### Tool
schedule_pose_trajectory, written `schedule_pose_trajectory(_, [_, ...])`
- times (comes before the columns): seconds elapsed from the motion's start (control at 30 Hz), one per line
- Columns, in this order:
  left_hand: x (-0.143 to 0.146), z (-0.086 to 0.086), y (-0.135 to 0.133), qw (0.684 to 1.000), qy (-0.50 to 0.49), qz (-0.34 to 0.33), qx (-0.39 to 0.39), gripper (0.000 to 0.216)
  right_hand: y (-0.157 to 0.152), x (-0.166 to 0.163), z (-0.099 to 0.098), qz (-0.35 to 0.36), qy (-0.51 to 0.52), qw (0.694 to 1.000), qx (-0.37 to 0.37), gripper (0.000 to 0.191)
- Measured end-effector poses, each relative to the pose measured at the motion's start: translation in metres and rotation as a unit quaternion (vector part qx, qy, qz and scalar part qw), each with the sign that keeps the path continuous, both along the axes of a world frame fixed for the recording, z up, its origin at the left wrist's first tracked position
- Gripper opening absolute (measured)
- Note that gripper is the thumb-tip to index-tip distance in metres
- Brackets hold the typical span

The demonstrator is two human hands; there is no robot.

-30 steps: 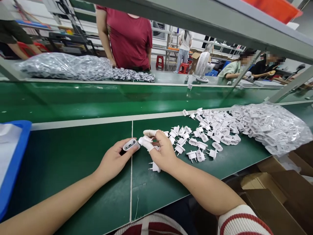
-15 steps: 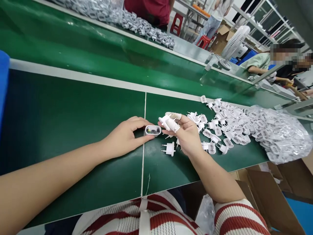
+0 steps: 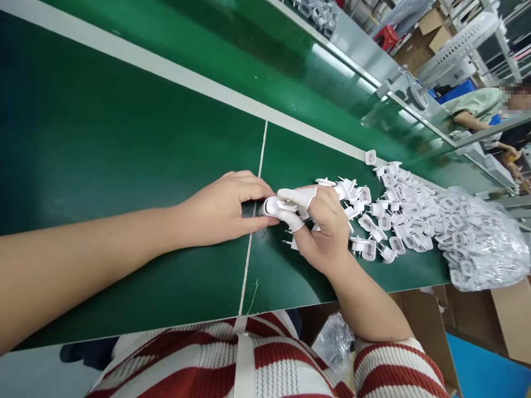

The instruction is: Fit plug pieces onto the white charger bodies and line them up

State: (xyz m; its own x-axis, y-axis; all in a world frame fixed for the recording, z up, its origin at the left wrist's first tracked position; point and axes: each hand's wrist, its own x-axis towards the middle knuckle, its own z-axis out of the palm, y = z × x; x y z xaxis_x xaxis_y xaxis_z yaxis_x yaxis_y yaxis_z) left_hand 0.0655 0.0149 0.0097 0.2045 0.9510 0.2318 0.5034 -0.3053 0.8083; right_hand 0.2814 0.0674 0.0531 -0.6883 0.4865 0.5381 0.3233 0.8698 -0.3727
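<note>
My left hand grips a white oval charger housing between thumb and fingers, low over the green table. My right hand, with white finger cots on thumb and forefinger, pinches a white plug cover against the housing's open end. The cots hide most of the cover, so I cannot tell whether it sits inside the rim. Just below the right hand lies a loose two-pin plug piece, partly covered. Behind that hand, more white plug pieces lie scattered in a heap.
A clear plastic bag full of plug pieces lies at the table's right end. Cardboard boxes stand below the front edge. A glass-like barrier runs behind the table. Across it are a white fan and a person.
My right hand has moved left and brought the plug cover onto the housing's open end. The housing has tilted toward it. The camera view has turned and shifted.
</note>
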Motion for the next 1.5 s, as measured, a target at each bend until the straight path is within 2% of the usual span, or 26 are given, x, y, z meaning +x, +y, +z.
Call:
schedule_pose_trajectory(0.3, [0.0,-0.001,0.003,1.0,-0.018,0.003,-0.022,0.032,-0.002,-0.004,0.004,-0.035,-0.066,0.997,0.013,0.009])
schedule_pose_trajectory(0.43, [0.001,0.0,0.003,1.0,-0.02,0.014,-0.02,0.034,-0.004,-0.007,0.006,-0.053,-0.086,0.994,0.051,0.011])
schedule_pose_trajectory(0.53, [0.001,0.0,0.003,1.0,-0.017,0.01,-0.015,0.033,-0.005,-0.008,0.004,-0.067,-0.073,0.992,0.083,0.012])
schedule_pose_trajectory(0.7, [0.001,0.001,0.004,1.0,-0.016,-0.003,-0.014,0.03,-0.002,-0.008,0.001,-0.043,-0.002,0.999,-0.004,0.012])
schedule_pose_trajectory(0.87, [0.001,0.0,0.004,1.0,-0.019,0.003,-0.011,0.033,-0.006,-0.006,0.007,-0.089,0.019,0.993,0.07,0.015])
schedule_pose_trajectory(0.97, [0.001,-0.001,0.004,1.0,-0.021,0.001,-0.01,0.031,-0.008,-0.007,0.008,-0.089,0.017,0.995,0.037,0.014])
schedule_pose_trajectory(1.1, [0.001,-0.001,0.004,1.0,-0.024,0.002,-0.01,0.027,-0.007,-0.009,0.006,-0.069,-0.02,0.997,0.029,0.011])
schedule_pose_trajectory(1.3, [0.001,0.001,0.005,1.0,-0.022,0.004,-0.021,0.03,-0.006,-0.01,0.011,-0.097,-0.093,0.985,0.108,0.01])
schedule_pose_trajectory(1.5, [0.001,0.002,0.005,0.999,-0.021,0.007,-0.024,0.033,-0.004,-0.011,0.019,-0.078,-0.11,0.987,0.09,0.01])
